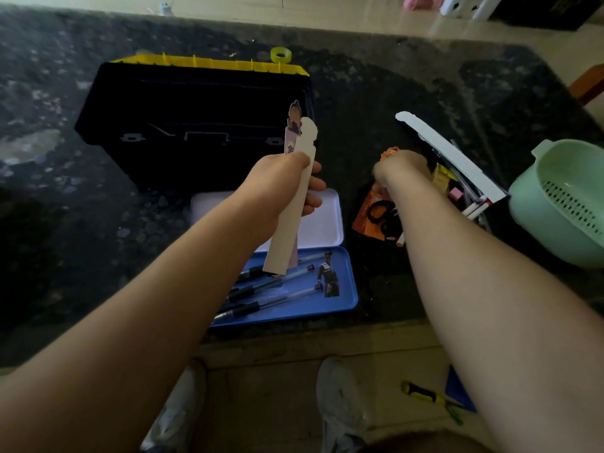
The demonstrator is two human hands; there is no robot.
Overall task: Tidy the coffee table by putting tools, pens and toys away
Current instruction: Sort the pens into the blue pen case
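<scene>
Two long card strips (283, 250) are held upright in the left hand (281, 188), directly above the open pencil case (346, 284), with fingers and thumb curled tightly round their middle. The front strip is plain white with a scalloped top. The one behind it is pale purple and is topped by a cut-out cartoon figure with dark hair. Purple lettering is printed on it, but it is too blurred to be read.

Inside the pencil case's blue tray several black-capped pens (258, 291) are laid side by side, next to a sticker of a dark-suited figure (328, 277). Its white lid (327, 220) is folded back on the far side.

To the right of the pencil case, the right hand (403, 166) is lowered onto a pile of pens and cards (470, 197). Whether anything is pinched cannot be told, as the fingers are hidden. Black scissors (379, 212) are seen on an orange pack between the pile and the pencil case. A black toolbox (196, 125) with a yellow edge is set just beyond the pencil case.
</scene>
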